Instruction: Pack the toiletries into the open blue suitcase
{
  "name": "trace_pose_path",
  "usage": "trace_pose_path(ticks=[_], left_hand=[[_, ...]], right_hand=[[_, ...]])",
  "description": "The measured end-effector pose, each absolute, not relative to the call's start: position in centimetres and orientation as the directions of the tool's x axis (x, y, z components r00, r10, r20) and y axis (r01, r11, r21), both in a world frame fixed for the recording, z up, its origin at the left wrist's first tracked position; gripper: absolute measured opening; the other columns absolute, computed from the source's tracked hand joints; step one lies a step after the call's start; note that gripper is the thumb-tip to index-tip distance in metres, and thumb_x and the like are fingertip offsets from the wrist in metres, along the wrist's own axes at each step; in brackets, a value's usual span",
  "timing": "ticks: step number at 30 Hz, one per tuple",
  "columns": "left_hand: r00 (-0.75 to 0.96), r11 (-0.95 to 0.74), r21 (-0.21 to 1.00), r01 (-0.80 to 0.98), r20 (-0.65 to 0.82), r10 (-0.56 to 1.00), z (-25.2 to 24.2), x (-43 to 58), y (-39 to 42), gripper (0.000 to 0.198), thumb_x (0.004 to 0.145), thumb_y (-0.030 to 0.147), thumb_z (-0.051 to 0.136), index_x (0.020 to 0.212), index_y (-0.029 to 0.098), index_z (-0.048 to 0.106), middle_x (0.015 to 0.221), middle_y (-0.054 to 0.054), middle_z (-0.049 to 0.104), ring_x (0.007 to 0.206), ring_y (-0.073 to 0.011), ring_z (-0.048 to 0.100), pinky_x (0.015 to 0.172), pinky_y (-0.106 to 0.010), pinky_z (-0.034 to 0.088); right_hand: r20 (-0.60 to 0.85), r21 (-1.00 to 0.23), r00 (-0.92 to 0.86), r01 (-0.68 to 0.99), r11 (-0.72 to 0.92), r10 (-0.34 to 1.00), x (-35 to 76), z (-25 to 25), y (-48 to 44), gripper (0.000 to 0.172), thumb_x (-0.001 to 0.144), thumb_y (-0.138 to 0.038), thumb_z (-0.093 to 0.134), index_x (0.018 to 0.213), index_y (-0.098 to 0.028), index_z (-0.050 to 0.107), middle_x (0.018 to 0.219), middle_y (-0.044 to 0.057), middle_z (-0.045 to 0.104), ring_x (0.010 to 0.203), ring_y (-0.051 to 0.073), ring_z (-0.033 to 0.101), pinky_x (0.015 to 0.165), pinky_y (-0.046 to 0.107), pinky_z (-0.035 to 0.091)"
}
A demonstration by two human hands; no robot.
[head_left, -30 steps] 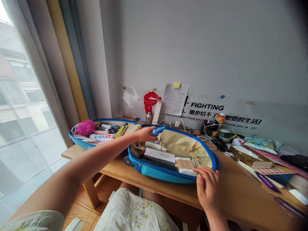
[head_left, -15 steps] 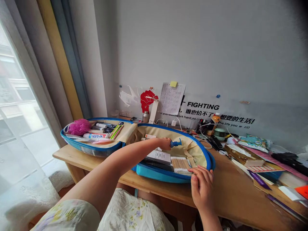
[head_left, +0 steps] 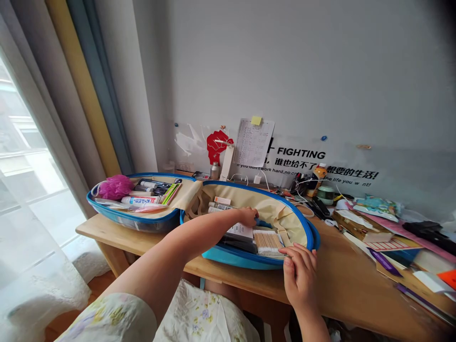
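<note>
My left hand reaches across into the right half of an open blue case and is closed around a blue tool with a T-shaped end, like a razor. The tool lies low against the beige lining, mostly hidden by my fingers. Just below it are a pack of cotton swabs and a white printed box. Pale tubes lie behind my wrist. My right hand rests with loosely spread fingers on the case's near right rim, beside the cotton swabs.
The case's left half holds a pink bath puff, a toothpaste tube and pens. Papers, a snack-like bag and a purple item clutter the table's right side. A bottle stands by the wall.
My left hand has lowered the blue tool farther into the case, against the lining near the cotton swabs. My right hand has stayed on the rim.
</note>
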State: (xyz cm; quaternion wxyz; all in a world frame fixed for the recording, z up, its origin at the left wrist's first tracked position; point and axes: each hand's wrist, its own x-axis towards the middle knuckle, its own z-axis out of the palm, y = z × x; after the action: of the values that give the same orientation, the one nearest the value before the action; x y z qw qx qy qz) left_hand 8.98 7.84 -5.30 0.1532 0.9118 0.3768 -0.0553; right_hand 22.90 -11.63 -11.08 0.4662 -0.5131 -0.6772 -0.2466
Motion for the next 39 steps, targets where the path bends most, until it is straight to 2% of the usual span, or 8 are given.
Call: trace_pose_path(ticks=[10,19,26,29,32,35,37,39], left_hand=[[0.737,-0.689,0.261,0.676,-0.225,0.637,-5.0,8.9,8.0,0.053,0.085,0.012,0.048,0.137,0.022,0.05,0.14,-0.006,0.057,0.124,-0.0194,0.056,0.104,-0.026,0.043],[0.768,-0.701,0.317,0.639,-0.206,0.607,-5.5,9.1,8.3,0.054,0.086,0.012,0.044,0.139,0.02,0.048,0.142,-0.008,0.055,0.125,-0.0194,0.055,0.105,-0.028,0.043],[0.762,-0.69,0.353,0.631,-0.118,0.637,-3.8,8.8,7.0,0.053,0.086,0.016,0.05,0.139,0.016,0.049,0.145,-0.011,0.051,0.133,-0.0229,0.048,0.111,-0.033,0.038],[0.743,-0.682,0.372,0.629,-0.032,0.668,-1.1,6.9,7.1,0.047,0.09,0.019,0.051,0.137,0.021,0.052,0.145,-0.007,0.052,0.134,-0.021,0.046,0.112,-0.03,0.036],[0.681,-0.646,0.384,0.66,0.059,0.73,2.0,2.2,8.3,0.039,0.097,0.022,0.045,0.135,0.025,0.055,0.141,-0.002,0.056,0.125,-0.0182,0.054,0.108,-0.028,0.041],[0.525,-0.534,0.355,0.767,0.131,0.841,3.9,-5.5,9.7,0.036,0.096,0.036,0.055,0.127,0.018,0.058,0.132,-0.008,0.058,0.115,-0.0262,0.058,0.098,-0.046,0.05],[0.389,-0.409,0.311,0.858,0.127,0.913,4.2,-11.6,10.2,0.032,0.095,0.038,0.057,0.121,0.019,0.06,0.128,-0.009,0.059,0.11,-0.0231,0.06,0.094,-0.044,0.052],[0.258,-0.277,0.253,0.927,0.107,0.96,3.7,-17.6,10.1,0.037,0.093,0.039,0.06,0.12,0.014,0.06,0.122,-0.007,0.061,0.108,-0.0262,0.061,0.091,-0.045,0.054]], right_hand=[[0.887,-0.146,-0.033,0.926,0.349,0.46,22.9,-11.1,-11.5,0.033,0.099,-0.033,0.033,0.09,-0.024,0.064,0.088,0.004,0.068,0.101,0.023,0.058,0.102,0.043,0.03],[0.884,-0.162,-0.016,0.927,0.339,0.467,22.9,-11.3,-11.5,0.036,0.098,-0.033,0.031,0.09,-0.024,0.065,0.087,0.006,0.068,0.1,0.023,0.059,0.102,0.043,0.031],[0.892,-0.131,-0.052,0.921,0.368,0.448,23.1,-11.1,-11.3,0.031,0.097,-0.031,0.035,0.09,-0.024,0.064,0.087,0.005,0.067,0.1,0.023,0.058,0.1,0.042,0.032],[0.902,-0.115,-0.061,0.921,0.373,0.428,23.2,-11.0,-11.2,0.03,0.097,-0.03,0.035,0.09,-0.024,0.064,0.087,0.005,0.067,0.099,0.023,0.059,0.1,0.042,0.032],[0.906,-0.096,-0.073,0.924,0.37,0.418,23.2,-10.9,-11.2,0.03,0.097,-0.031,0.035,0.089,-0.024,0.063,0.087,0.005,0.068,0.098,0.023,0.06,0.099,0.042,0.032],[0.905,-0.088,-0.081,0.925,0.369,0.418,23.3,-11.0,-11.1,0.031,0.097,-0.031,0.034,0.09,-0.024,0.064,0.087,0.005,0.068,0.097,0.023,0.06,0.098,0.041,0.033],[0.906,-0.089,-0.079,0.925,0.37,0.416,23.4,-11.1,-11.0,0.032,0.097,-0.031,0.034,0.09,-0.024,0.064,0.086,0.005,0.068,0.097,0.023,0.06,0.098,0.041,0.033],[0.906,-0.096,-0.071,0.926,0.365,0.417,23.4,-11.2,-10.9,0.033,0.097,-0.032,0.033,0.09,-0.024,0.065,0.086,0.005,0.068,0.097,0.023,0.061,0.098,0.042,0.033]])
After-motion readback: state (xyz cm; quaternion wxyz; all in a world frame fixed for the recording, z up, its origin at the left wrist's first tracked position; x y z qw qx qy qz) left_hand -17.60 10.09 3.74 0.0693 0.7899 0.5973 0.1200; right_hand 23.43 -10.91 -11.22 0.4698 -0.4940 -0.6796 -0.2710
